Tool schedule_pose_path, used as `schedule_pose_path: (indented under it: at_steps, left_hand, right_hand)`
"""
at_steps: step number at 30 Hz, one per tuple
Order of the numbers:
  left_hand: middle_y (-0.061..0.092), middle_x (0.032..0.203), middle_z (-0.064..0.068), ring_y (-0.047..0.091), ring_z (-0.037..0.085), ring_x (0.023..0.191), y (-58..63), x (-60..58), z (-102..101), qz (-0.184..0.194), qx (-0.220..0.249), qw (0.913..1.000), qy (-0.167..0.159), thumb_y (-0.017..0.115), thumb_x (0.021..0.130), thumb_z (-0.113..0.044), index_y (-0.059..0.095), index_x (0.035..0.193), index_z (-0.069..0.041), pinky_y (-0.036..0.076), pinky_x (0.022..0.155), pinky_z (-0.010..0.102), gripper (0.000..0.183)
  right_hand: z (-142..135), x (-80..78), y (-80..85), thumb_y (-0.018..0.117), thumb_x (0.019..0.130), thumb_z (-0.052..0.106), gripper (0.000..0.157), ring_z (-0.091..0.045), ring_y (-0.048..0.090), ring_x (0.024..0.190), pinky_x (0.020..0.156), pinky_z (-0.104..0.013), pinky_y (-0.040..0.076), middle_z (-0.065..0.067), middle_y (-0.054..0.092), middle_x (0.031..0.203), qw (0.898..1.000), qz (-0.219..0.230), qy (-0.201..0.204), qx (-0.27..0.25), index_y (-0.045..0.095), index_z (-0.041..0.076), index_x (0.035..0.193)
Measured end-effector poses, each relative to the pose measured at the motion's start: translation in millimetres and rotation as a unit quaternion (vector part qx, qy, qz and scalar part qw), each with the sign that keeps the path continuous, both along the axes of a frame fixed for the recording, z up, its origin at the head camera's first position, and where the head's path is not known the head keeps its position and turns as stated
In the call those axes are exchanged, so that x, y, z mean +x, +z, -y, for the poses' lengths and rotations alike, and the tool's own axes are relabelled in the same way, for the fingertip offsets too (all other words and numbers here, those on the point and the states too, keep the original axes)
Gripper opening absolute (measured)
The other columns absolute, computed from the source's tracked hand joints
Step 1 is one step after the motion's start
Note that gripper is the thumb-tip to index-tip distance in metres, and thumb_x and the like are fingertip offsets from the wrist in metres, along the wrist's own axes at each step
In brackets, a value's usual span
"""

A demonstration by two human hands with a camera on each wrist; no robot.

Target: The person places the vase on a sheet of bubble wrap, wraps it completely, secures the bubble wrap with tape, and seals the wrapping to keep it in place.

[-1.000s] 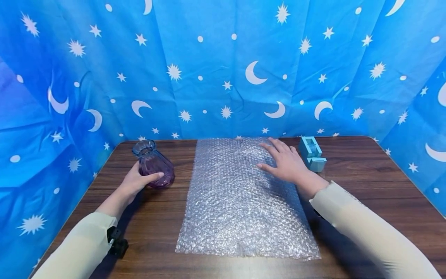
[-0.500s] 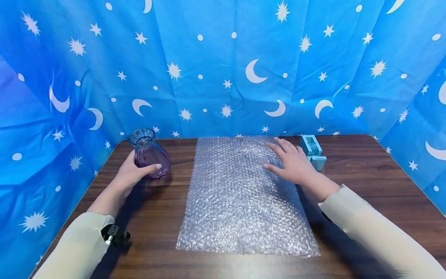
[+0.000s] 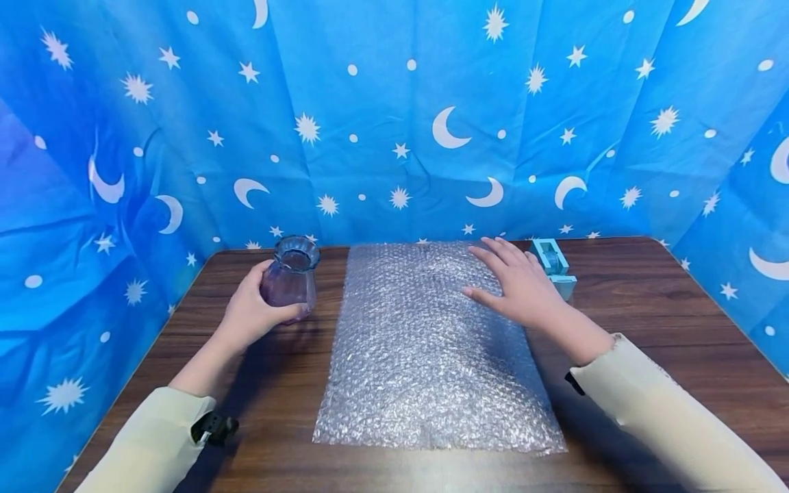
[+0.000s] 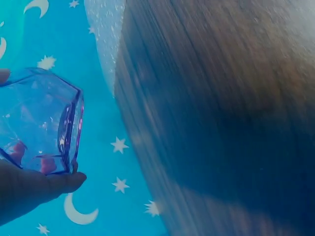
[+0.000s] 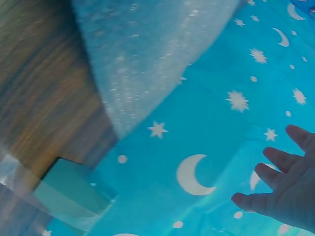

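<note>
My left hand (image 3: 249, 311) grips a glass vase (image 3: 288, 284) with a flared, bluish rim and a purple, faceted body. In the left wrist view the base of the vase (image 4: 42, 113) shows clear and violet between thumb and fingers. To its right a sheet of bubble wrap (image 3: 425, 356) lies flat on the table. Over the wrap's far right part, my right hand (image 3: 524, 287) hovers with fingers spread and nothing in them. The right wrist view shows those extended fingers (image 5: 268, 202) against the blue cloth.
A teal tape dispenser (image 3: 550, 257) stands at the back right, just beyond the right hand. The brown wooden table (image 3: 647, 294) ends at a blue curtain (image 3: 382, 150) with white moons and stars, which surrounds it on the back and sides.
My left hand has raised the vase from a leftward tilt to nearly upright and carried it right, closer to the bubble wrap. The right hand has shifted slightly right.
</note>
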State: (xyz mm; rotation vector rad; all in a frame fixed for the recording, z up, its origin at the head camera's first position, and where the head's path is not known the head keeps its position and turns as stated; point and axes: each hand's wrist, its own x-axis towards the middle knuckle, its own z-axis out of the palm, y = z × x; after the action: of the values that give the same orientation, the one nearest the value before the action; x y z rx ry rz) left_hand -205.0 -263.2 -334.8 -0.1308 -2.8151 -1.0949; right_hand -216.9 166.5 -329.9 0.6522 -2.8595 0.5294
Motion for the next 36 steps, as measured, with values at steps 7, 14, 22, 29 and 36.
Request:
schedule_pose_path:
  at_steps: [7, 14, 22, 29, 36]
  left_hand:
    - [0.049, 0.143, 0.032, 0.048, 0.047, 0.128, 6.6, 4.5, -19.4, -0.053, -0.059, 0.9966, -0.023, 0.085, 0.076, -0.023, 0.039, 0.147, 0.006, 0.043, 0.105, 0.067, 0.090]
    - [0.046, 0.146, 0.030, 0.050, 0.045, 0.125, 8.9, 7.8, -43.6, -0.071, -0.090, 0.9922, -0.050, 0.088, 0.072, -0.020, 0.041, 0.147, 0.004, 0.048, 0.100, 0.064, 0.091]
    - [0.045, 0.151, 0.027, 0.044, 0.049, 0.138, 13.9, 8.0, -70.0, -0.086, -0.147, 0.9846, -0.040, 0.090, 0.067, -0.022, 0.041, 0.148, -0.002, 0.044, 0.109, 0.066, 0.096]
    - [0.048, 0.148, 0.025, 0.045, 0.049, 0.139, 14.0, 10.6, -89.8, -0.121, -0.196, 0.9723, -0.037, 0.094, 0.065, -0.027, 0.043, 0.148, -0.004, 0.051, 0.102, 0.063, 0.100]
    - [0.053, 0.142, 0.024, 0.053, 0.045, 0.131, 15.7, 12.1, -108.6, -0.165, -0.230, 0.9583, -0.043, 0.096, 0.063, -0.031, 0.047, 0.146, -0.007, 0.057, 0.092, 0.059, 0.100]
  right_hand:
    - [8.6, 8.8, 15.7, 0.070, 0.094, 0.048, 0.080, -0.042, 0.023, 0.158, 0.122, -0.074, 0.019, -0.015, 0.029, 0.169, 1.000, -0.020, 0.004, -0.015, 0.036, 0.018, 0.160]
    - [19.9, 18.5, 22.5, 0.073, 0.092, 0.045, 0.083, -0.044, 0.027, 0.155, 0.121, -0.073, 0.022, -0.016, 0.030, 0.169, 0.999, -0.028, 0.019, -0.024, 0.035, 0.017, 0.160]
    - [31.8, 25.6, 21.5, 0.078, 0.088, 0.045, 0.085, -0.043, 0.034, 0.153, 0.121, -0.069, 0.029, -0.018, 0.036, 0.165, 0.996, -0.064, 0.050, -0.033, 0.041, 0.013, 0.157]
    - [44.3, 31.5, 19.2, 0.082, 0.084, 0.046, 0.086, -0.042, 0.039, 0.150, 0.118, -0.069, 0.034, -0.017, 0.040, 0.163, 0.990, -0.109, 0.082, -0.035, 0.046, 0.012, 0.154]
    - [53.5, 32.7, 20.3, 0.082, 0.082, 0.049, 0.088, -0.041, 0.039, 0.150, 0.116, -0.072, 0.034, -0.015, 0.039, 0.164, 0.990, -0.111, 0.083, -0.031, 0.044, 0.016, 0.155]
